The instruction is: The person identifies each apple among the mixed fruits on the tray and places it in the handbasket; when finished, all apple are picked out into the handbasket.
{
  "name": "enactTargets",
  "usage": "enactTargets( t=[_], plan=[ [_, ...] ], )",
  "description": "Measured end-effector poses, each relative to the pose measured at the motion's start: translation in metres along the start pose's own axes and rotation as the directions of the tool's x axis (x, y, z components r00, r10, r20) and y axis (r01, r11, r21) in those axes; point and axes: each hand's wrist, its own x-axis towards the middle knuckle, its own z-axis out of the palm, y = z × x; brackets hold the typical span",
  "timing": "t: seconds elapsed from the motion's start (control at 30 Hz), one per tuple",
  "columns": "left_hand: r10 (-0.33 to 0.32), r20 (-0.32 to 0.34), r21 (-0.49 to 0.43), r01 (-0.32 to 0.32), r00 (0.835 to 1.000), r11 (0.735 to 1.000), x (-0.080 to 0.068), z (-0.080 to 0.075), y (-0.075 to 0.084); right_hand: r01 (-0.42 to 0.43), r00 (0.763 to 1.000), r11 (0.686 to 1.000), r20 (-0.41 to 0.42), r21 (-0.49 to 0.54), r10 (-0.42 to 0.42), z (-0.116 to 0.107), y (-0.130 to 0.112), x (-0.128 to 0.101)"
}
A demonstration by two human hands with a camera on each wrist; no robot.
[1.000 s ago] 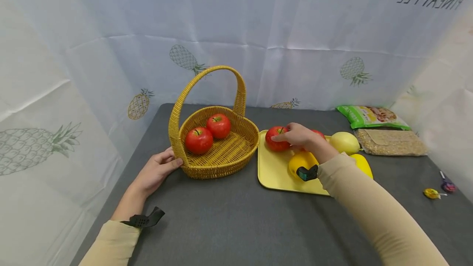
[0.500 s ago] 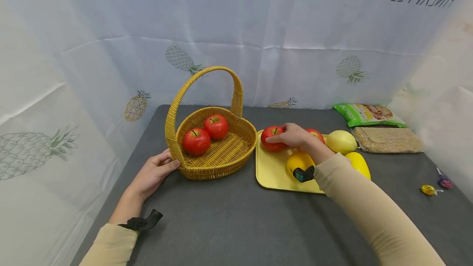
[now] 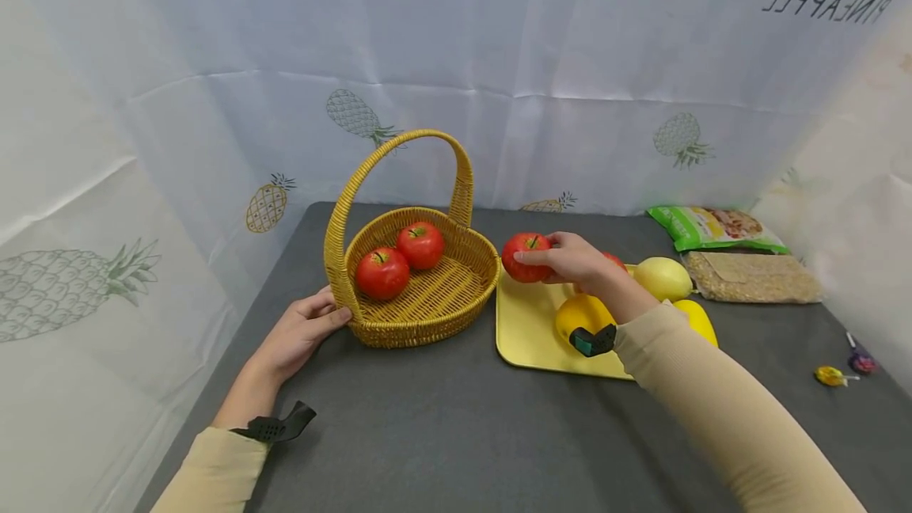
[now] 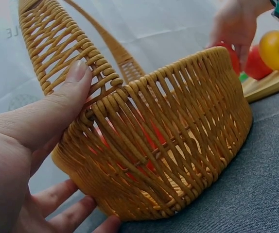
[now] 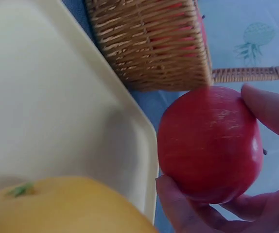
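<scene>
Pineapple prints cover the white backdrop sheets (image 3: 570, 62), each headed "PINEAPPLE" in mirrored letters (the green snack bag (image 3: 716, 226) at the far right carries print too small to read). Below lies a dark grey felt tabletop (image 3: 442, 426). Right hand (image 3: 573, 260) pinches a red apple (image 3: 526, 256) between thumb and fingers, lifted just above the yellow tray's (image 3: 527, 331) near-left corner, beside the wicker basket (image 3: 427, 299). Left hand (image 3: 299, 331) is spread against the basket's outer wall, thumb pressed on the handle base. Two more apples (image 3: 399, 260) sit inside; a yellow pepper (image 3: 580, 313) rests on the tray.
</scene>
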Motion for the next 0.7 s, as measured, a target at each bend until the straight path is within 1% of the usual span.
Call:
enactTargets(
  t=[0.2,0.3,0.47,0.7],
  plan=[
    [-0.020,0.000,0.003,0.020,1.000,1.000,-0.002,-0.001,0.001,0.001,1.000,0.997,-0.015,0.077,0.000,0.002,-0.006,-0.006],
    [-0.024,0.003,0.001,0.024,1.000,1.000,-0.002,-0.001,0.001,0.015,1.000,0.996,-0.021,0.084,-0.013,0.002,-0.011,-0.009],
    [-0.007,0.008,0.006,0.007,1.000,1.000,-0.002,0.000,0.002,0.056,0.998,0.995,-0.015,0.082,-0.055,0.003,-0.021,-0.012],
    [-0.007,0.001,0.009,0.007,1.000,1.000,-0.002,0.001,0.002,0.094,0.994,0.987,0.041,0.131,-0.101,0.014,-0.031,-0.011]
  ],
)
